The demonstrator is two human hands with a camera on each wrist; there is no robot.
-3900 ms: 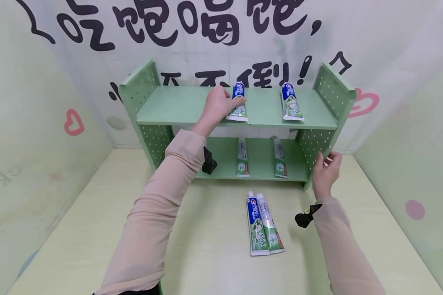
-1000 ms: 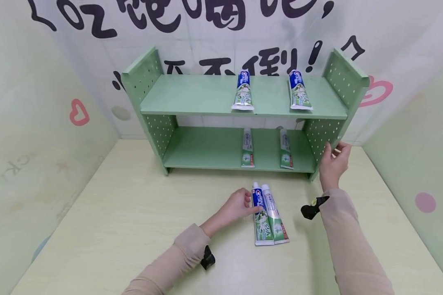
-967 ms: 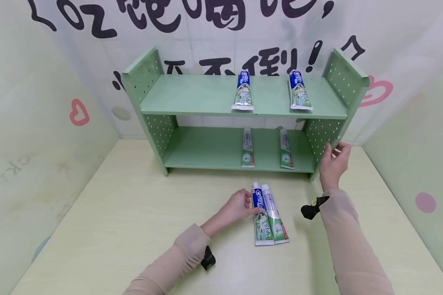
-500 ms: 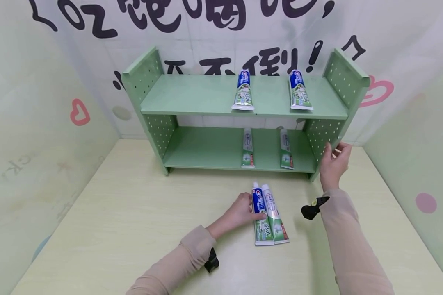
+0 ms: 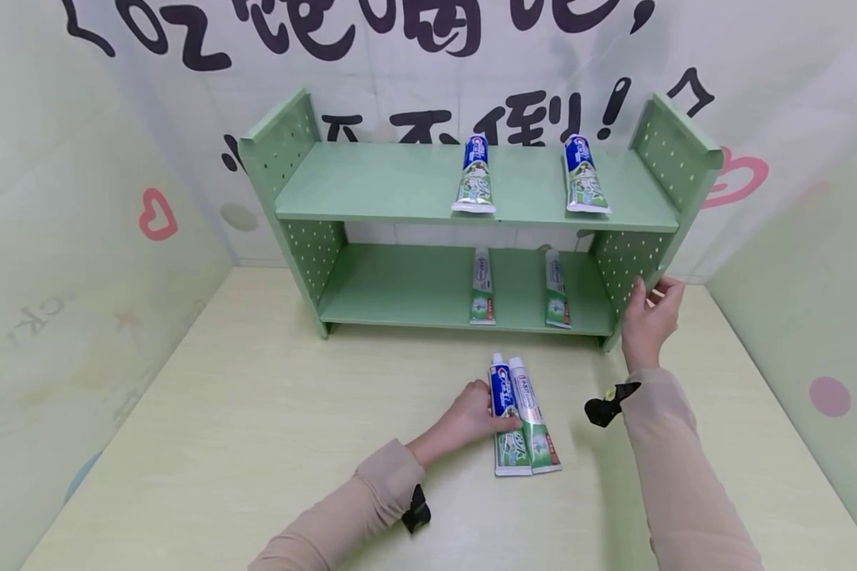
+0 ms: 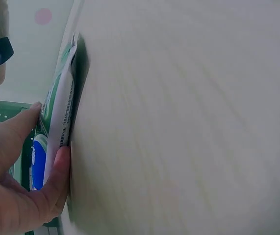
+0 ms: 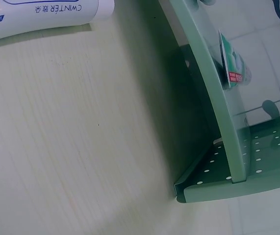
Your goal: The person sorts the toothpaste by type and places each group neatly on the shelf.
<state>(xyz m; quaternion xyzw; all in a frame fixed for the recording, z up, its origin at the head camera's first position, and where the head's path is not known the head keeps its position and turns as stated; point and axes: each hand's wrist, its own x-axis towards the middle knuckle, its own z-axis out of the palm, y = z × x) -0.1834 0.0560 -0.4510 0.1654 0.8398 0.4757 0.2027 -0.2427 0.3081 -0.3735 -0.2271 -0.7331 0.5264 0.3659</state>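
My left hand (image 5: 467,420) pinches a blue and green toothpaste tube (image 5: 503,392) lying on the table, thumb across its front and fingers at its left edge. The left wrist view shows the same toothpaste tube (image 6: 56,110) between thumb and fingers, close along the tabletop. Against its right side lies a silver and green toothpaste tube (image 5: 530,408). My right hand (image 5: 648,321) holds the right side panel of the green shelf (image 5: 400,226), thumb in front and fingers at the outer side. That hand is out of sight in the right wrist view.
Two blue and green tubes (image 5: 475,178) rest on the upper board, and two silver and green tubes (image 5: 482,289) on the lower one. The shelf's perforated side panel (image 7: 257,161) stands on the pale table (image 5: 221,428). A printed wall (image 5: 371,71) rises behind.
My left hand has left the upper-board tube and come down to the table, then slid slightly right, bringing its thumb further across the tube. The right hand stays at the shelf's side.
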